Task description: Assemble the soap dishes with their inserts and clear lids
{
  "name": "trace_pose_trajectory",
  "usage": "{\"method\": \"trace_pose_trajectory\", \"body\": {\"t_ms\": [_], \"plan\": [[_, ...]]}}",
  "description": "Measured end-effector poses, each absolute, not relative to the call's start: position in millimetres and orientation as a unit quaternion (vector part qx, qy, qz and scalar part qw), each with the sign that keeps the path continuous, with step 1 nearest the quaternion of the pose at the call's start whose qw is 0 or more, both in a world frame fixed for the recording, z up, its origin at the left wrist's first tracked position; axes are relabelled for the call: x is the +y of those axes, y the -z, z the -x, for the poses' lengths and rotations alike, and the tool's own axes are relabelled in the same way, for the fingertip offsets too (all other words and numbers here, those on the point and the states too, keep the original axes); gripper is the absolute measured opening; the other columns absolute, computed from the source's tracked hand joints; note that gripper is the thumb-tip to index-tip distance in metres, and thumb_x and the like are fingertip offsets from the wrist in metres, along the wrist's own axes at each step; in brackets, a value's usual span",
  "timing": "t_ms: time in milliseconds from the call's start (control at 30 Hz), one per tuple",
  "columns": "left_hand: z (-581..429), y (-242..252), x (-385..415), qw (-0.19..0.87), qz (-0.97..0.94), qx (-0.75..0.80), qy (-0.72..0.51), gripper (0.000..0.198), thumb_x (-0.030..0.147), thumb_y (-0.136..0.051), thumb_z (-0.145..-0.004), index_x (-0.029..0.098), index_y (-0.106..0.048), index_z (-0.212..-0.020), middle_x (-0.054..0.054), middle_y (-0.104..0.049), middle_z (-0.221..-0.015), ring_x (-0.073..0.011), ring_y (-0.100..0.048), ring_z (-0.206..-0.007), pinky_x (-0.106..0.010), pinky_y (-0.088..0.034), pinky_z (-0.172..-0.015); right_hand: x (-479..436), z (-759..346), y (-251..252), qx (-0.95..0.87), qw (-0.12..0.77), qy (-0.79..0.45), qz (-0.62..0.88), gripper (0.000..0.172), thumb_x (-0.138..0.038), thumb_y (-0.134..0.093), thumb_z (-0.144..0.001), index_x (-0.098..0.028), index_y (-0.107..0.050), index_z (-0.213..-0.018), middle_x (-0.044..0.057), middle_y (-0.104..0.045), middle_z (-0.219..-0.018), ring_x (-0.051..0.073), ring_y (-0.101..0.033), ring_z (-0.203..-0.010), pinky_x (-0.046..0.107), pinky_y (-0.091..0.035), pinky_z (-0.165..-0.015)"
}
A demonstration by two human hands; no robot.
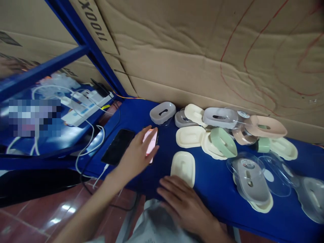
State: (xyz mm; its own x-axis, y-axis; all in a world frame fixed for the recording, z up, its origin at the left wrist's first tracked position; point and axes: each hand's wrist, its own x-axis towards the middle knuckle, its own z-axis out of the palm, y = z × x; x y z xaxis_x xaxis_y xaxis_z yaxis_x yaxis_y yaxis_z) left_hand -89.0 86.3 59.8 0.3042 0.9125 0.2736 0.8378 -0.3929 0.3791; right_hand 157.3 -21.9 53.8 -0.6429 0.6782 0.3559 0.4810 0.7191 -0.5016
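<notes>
My left hand [136, 152] reaches over a smartphone [151, 140] with a lit pinkish screen. Its fingers are stretched and apart across the phone, and whether they touch it I cannot tell. A second phone [118, 145], dark-screened, lies beside that hand with a white cable at its lower end. My right hand [184, 206] is held low at the bench's front edge, fingers extended and holding nothing. Just beyond its fingertips is a cream oval plastic tray [183, 165], partly covered by the hand.
Oval plastic pieces lie along the blue bench [202, 189]: a grey one [163, 113], a green ring-shaped one [223, 142], a peach one [267, 126] and clear covers [275, 175]. A white power strip [81, 109] with cables is at left. Cardboard [177, 50] stands behind.
</notes>
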Motion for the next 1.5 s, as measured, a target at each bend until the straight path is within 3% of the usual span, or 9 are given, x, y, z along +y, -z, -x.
{"method": "trace_pose_trajectory", "body": {"t_ms": [233, 567, 767, 833, 967, 1067, 1200, 1367, 1500], "plan": [[6, -42, -18, 0.150, -0.801, 0.501, -0.293, 0.060, 0.022, -0.057, -0.106, 0.027, -0.039, -0.164, -0.017, -0.047, -0.162, -0.0334, -0.052, -0.147, -0.053, -0.055, -0.115, -31, -233, -36, -0.847, 0.249, -0.128, 0.451, 0.038, -0.020, -0.058, -0.107, -0.024, -0.062, -0.145, 0.005, -0.065, -0.152, 0.024, -0.056, -0.147, 0.047, -0.056, -0.116], [-4, -18, -17, 0.206, -0.766, 0.541, -0.280, 0.061, 0.028, -0.063, -0.105, 0.024, -0.041, -0.161, -0.018, -0.031, -0.171, -0.0359, -0.041, -0.157, -0.055, -0.051, -0.121, -18, -249, -29, -0.854, 0.218, -0.093, 0.464, 0.042, -0.023, -0.058, -0.107, -0.026, -0.061, -0.149, 0.005, -0.062, -0.155, 0.027, -0.055, -0.147, 0.053, -0.056, -0.115], [-9, -19, -17, 0.229, -0.795, 0.513, -0.229, 0.105, 0.034, -0.092, -0.082, 0.026, -0.031, -0.167, -0.021, -0.025, -0.175, -0.0451, -0.032, -0.160, -0.068, -0.045, -0.122, -7, -259, -35, -0.856, 0.180, -0.072, 0.480, 0.041, -0.027, -0.056, -0.109, -0.027, -0.059, -0.150, 0.004, -0.059, -0.159, 0.027, -0.056, -0.146, 0.052, -0.055, -0.115], [-11, -18, -17, 0.215, -0.801, 0.511, -0.227, 0.110, 0.028, -0.094, -0.078, 0.026, -0.031, -0.167, -0.021, -0.023, -0.176, -0.0453, -0.030, -0.161, -0.070, -0.043, -0.123, -4, -260, -39, -0.859, 0.175, -0.072, 0.476, 0.042, -0.026, -0.055, -0.109, -0.027, -0.058, -0.151, 0.004, -0.058, -0.159, 0.026, -0.056, -0.146, 0.050, -0.055, -0.116], [-1, -20, -16, 0.207, -0.820, 0.484, -0.227, 0.083, 0.012, -0.078, -0.086, 0.024, -0.041, -0.159, -0.016, -0.026, -0.177, -0.0401, -0.017, -0.167, -0.064, -0.046, -0.123, 2, -268, -51, -0.844, 0.200, -0.061, 0.493, 0.045, -0.024, -0.054, -0.109, -0.027, -0.055, -0.154, 0.006, -0.055, -0.161, 0.027, -0.051, -0.149, 0.049, -0.050, -0.118], [11, -28, -12, 0.211, -0.852, 0.442, -0.185, 0.074, 0.003, -0.067, -0.085, 0.026, -0.050, -0.152, -0.008, -0.035, -0.175, -0.0376, -0.013, -0.168, -0.067, -0.040, -0.127, 11, -278, -56, -0.817, 0.225, -0.029, 0.530, 0.048, -0.026, -0.055, -0.109, -0.027, -0.052, -0.157, 0.009, -0.054, -0.161, 0.029, -0.049, -0.150, 0.051, -0.046, -0.120], [19, -39, -8, 0.179, -0.879, 0.421, -0.131, 0.072, -0.004, -0.055, -0.084, 0.026, -0.055, -0.150, -0.005, -0.039, -0.174, -0.0363, -0.023, -0.166, -0.074, -0.032, -0.128, 22, -286, -56, -0.817, 0.204, 0.007, 0.539, 0.047, -0.028, -0.056, -0.109, -0.025, -0.054, -0.155, 0.010, -0.057, -0.159, 0.032, -0.052, -0.147, 0.054, -0.042, -0.121], [15, -34, -9, 0.152, -0.877, 0.417, -0.182, 0.049, -0.005, -0.049, -0.092, 0.022, -0.069, -0.127, -0.009, -0.059, -0.158, -0.0332, -0.046, -0.154, -0.068, -0.046, -0.123, 21, -277, -51, -0.826, 0.200, 0.001, 0.528, 0.048, -0.024, -0.055, -0.108, -0.029, -0.054, -0.156, 0.009, -0.057, -0.159, 0.032, -0.053, -0.147, 0.056, -0.040, -0.122], [11, -30, -8, 0.173, -0.863, 0.420, -0.223, 0.041, -0.002, -0.052, -0.092, 0.019, -0.069, -0.123, -0.013, -0.061, -0.152, -0.0330, -0.051, -0.150, -0.060, -0.054, -0.118, 10, -262, -43, -0.848, 0.189, -0.039, 0.493, 0.053, -0.019, -0.053, -0.107, -0.028, -0.051, -0.159, 0.008, -0.057, -0.160, 0.030, -0.053, -0.148, 0.053, -0.043, -0.121]]}}
